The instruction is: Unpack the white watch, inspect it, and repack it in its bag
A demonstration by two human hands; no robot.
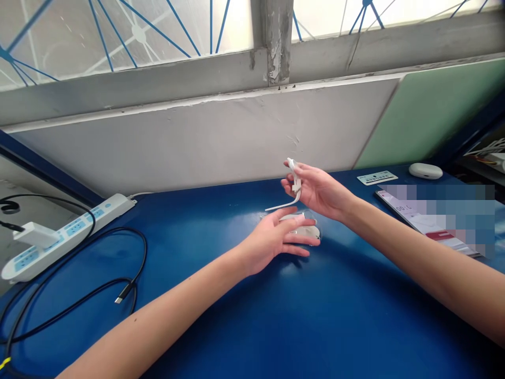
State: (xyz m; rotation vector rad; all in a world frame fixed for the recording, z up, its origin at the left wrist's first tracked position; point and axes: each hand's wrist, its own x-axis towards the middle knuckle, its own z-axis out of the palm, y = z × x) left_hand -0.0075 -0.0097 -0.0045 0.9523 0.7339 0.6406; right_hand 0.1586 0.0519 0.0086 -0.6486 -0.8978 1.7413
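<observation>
My right hand [319,190] is raised above the table, its fingers closed around a short white cable [295,185]. One end of the cable hangs down and bends off to the left. Below it, my left hand [270,239] is open, fingers spread toward the right. Those fingers lie over a clear, shiny packet or case with something whitish in it [311,231] on the blue table [252,337]. The left hand covers much of this item, so I cannot tell its kind or whether the fingers press on it.
At left, a white power strip [74,231] holds a white plug adapter [37,235]. A black cable [147,250] loops beside it. At right are a phone [430,221], a small white card [377,178] and a white rounded case [425,171]. A pale wall panel [205,142] stands behind.
</observation>
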